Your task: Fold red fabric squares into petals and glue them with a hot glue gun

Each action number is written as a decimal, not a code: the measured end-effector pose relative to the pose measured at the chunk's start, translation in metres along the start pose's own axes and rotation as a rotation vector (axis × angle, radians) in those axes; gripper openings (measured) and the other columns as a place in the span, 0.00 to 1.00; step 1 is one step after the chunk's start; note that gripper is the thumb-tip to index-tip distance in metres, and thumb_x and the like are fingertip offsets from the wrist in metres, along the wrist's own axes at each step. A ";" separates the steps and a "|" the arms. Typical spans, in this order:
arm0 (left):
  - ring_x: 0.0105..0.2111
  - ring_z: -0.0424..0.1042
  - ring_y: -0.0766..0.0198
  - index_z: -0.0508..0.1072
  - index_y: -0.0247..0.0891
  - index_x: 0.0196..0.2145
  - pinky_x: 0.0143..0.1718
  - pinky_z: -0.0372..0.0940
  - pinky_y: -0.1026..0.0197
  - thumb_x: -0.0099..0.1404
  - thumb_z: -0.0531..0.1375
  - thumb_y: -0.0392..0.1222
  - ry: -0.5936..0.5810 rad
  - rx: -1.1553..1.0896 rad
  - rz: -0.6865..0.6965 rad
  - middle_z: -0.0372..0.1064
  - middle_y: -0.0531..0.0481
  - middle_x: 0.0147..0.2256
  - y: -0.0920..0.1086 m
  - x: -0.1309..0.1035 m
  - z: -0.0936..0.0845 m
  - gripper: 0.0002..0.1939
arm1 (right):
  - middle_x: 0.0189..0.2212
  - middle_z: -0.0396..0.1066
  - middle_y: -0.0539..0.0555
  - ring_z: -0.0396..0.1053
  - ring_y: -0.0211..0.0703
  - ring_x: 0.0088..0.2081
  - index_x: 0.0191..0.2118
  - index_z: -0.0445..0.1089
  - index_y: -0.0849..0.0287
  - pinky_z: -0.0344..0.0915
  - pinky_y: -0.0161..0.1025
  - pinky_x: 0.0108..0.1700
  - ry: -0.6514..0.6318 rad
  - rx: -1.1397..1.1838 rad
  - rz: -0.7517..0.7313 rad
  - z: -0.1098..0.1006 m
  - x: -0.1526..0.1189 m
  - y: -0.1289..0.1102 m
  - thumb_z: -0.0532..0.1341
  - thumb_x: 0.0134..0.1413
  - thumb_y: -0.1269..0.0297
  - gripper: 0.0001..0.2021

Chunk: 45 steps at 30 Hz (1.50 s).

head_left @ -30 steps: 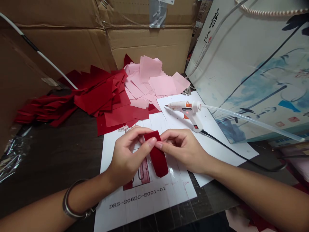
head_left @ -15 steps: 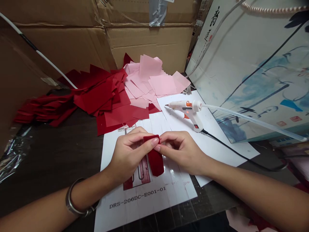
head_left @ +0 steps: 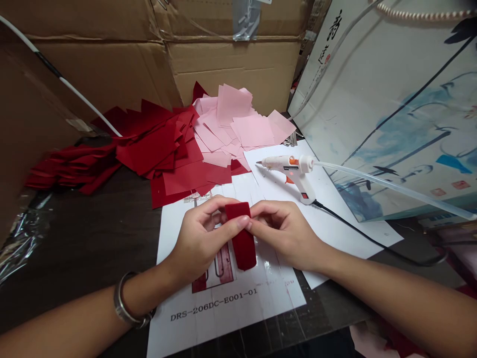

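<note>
A narrow folded strip of dark red fabric (head_left: 244, 251) is held between my two hands, above the printed sheet (head_left: 208, 333) marked DRS-206DC-E001-01. My left hand (head_left: 203, 236) pinches its upper part, thumb across the front and the fingers behind. Against the strip's right edge, my right hand (head_left: 286, 236) closes with thumb and forefinger together. Both thumb tips meet at that edge. The hands and strip cover part of the picture printed on the sheet.
A white hot glue gun (head_left: 292, 166) lies on another white sheet to the right, its black cord running off right. Behind are heaped red fabric pieces (head_left: 149, 141) and pink pieces (head_left: 249, 132). Cardboard (head_left: 231, 74) backs the table; a painted panel (head_left: 402, 114) stands at right.
My left thumb now lies lower relative to the strip's top edge, so more of the upper strip shows. The fingers have shifted slightly; the glue gun and piles stay put.
</note>
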State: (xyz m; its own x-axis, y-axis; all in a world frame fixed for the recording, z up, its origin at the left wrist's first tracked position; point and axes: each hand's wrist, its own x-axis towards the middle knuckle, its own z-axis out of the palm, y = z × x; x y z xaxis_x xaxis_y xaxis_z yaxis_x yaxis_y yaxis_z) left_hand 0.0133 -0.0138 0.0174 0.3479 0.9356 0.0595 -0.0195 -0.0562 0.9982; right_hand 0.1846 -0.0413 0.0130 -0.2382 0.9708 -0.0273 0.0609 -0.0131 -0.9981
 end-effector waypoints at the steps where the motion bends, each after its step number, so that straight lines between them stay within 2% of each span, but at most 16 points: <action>1: 0.30 0.71 0.65 0.76 0.38 0.33 0.32 0.67 0.65 0.60 0.66 0.41 0.014 -0.014 -0.011 0.73 0.51 0.31 -0.001 0.000 0.000 0.05 | 0.24 0.65 0.49 0.59 0.35 0.25 0.33 0.72 0.59 0.55 0.36 0.26 0.005 0.002 0.001 0.000 0.000 0.000 0.62 0.57 0.58 0.09; 4: 0.30 0.71 0.65 0.76 0.37 0.31 0.32 0.67 0.65 0.62 0.64 0.40 0.025 -0.015 -0.016 0.72 0.51 0.30 -0.002 -0.001 -0.002 0.04 | 0.27 0.68 0.51 0.63 0.37 0.28 0.35 0.72 0.58 0.59 0.36 0.28 0.007 0.016 0.016 -0.002 0.001 -0.001 0.62 0.57 0.57 0.09; 9: 0.27 0.69 0.66 0.75 0.37 0.25 0.29 0.65 0.65 0.60 0.65 0.40 0.018 0.060 -0.007 0.71 0.52 0.25 -0.003 0.000 -0.004 0.07 | 0.26 0.66 0.49 0.61 0.36 0.26 0.32 0.68 0.58 0.58 0.35 0.28 0.045 0.060 0.003 -0.004 0.002 -0.002 0.62 0.58 0.57 0.09; 16: 0.26 0.71 0.68 0.78 0.39 0.29 0.28 0.67 0.68 0.59 0.66 0.39 0.088 0.041 -0.005 0.74 0.53 0.27 -0.002 0.001 -0.001 0.03 | 0.22 0.61 0.47 0.56 0.34 0.24 0.29 0.67 0.58 0.54 0.35 0.25 0.059 0.029 -0.037 -0.004 0.001 -0.003 0.62 0.58 0.60 0.09; 21: 0.27 0.74 0.67 0.79 0.38 0.29 0.28 0.69 0.69 0.58 0.66 0.38 0.057 0.050 -0.020 0.76 0.52 0.28 -0.002 0.000 -0.001 0.02 | 0.26 0.66 0.49 0.59 0.36 0.26 0.34 0.69 0.58 0.56 0.36 0.28 0.086 0.019 -0.001 -0.005 0.002 -0.003 0.63 0.56 0.59 0.08; 26: 0.25 0.74 0.67 0.78 0.38 0.30 0.25 0.69 0.69 0.58 0.66 0.39 0.073 0.046 -0.004 0.77 0.52 0.28 -0.003 -0.002 0.000 0.02 | 0.25 0.66 0.50 0.61 0.37 0.26 0.32 0.68 0.58 0.57 0.37 0.29 0.120 0.021 -0.032 -0.006 0.003 -0.004 0.63 0.56 0.61 0.07; 32: 0.28 0.75 0.70 0.80 0.41 0.30 0.28 0.69 0.74 0.58 0.66 0.36 0.079 0.093 0.009 0.77 0.55 0.29 -0.001 0.000 -0.001 0.02 | 0.25 0.67 0.50 0.59 0.36 0.25 0.32 0.70 0.58 0.56 0.37 0.27 0.119 -0.024 -0.025 -0.005 0.002 -0.002 0.63 0.56 0.60 0.07; 41: 0.26 0.73 0.72 0.80 0.42 0.29 0.26 0.67 0.75 0.56 0.68 0.36 0.129 0.041 0.010 0.76 0.57 0.26 -0.003 0.002 0.001 0.03 | 0.26 0.69 0.51 0.65 0.38 0.29 0.31 0.72 0.58 0.60 0.38 0.29 0.169 -0.094 -0.177 -0.007 0.002 -0.003 0.63 0.56 0.63 0.05; 45: 0.27 0.73 0.72 0.80 0.42 0.29 0.28 0.68 0.75 0.57 0.67 0.36 0.131 0.031 0.047 0.76 0.56 0.27 -0.003 0.001 0.001 0.02 | 0.27 0.71 0.52 0.66 0.38 0.27 0.31 0.72 0.58 0.59 0.37 0.27 0.189 -0.144 -0.219 -0.007 0.002 -0.004 0.63 0.56 0.64 0.05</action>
State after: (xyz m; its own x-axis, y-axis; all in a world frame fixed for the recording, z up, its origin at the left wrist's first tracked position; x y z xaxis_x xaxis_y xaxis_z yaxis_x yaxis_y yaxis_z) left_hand 0.0144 -0.0133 0.0143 0.2221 0.9691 0.1076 -0.0036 -0.1095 0.9940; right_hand 0.1907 -0.0371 0.0173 -0.0773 0.9744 0.2112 0.1678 0.2216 -0.9606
